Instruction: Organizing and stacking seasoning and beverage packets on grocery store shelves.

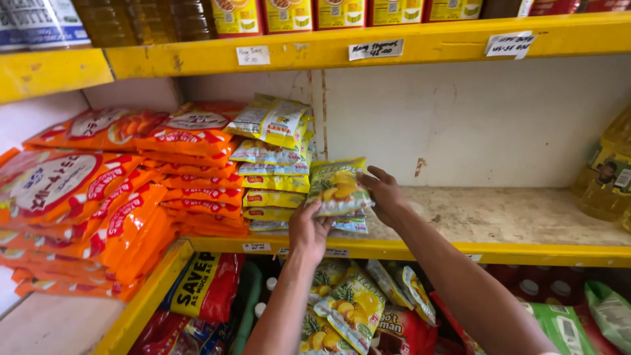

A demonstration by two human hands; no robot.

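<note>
Both my hands hold one yellow-green pouch [336, 186] with fruit pictured on it, just above the yellow shelf's [420, 251] front edge. My left hand [309, 231] grips its lower left corner. My right hand [384, 195] holds its right edge, fingers curled over the top. The pouch hangs over a low pile of like pouches [348, 225], beside a taller stack of yellow pouches [275, 171].
Stacks of orange-red packets [197, 171] fill the shelf's left side and the side shelf [72, 210]. Oil bottles [605, 190] stand at the far right. More fruit pouches [351, 306] and red and green packs lie on the shelf below. Boxes and bottles line the top shelf [368, 46].
</note>
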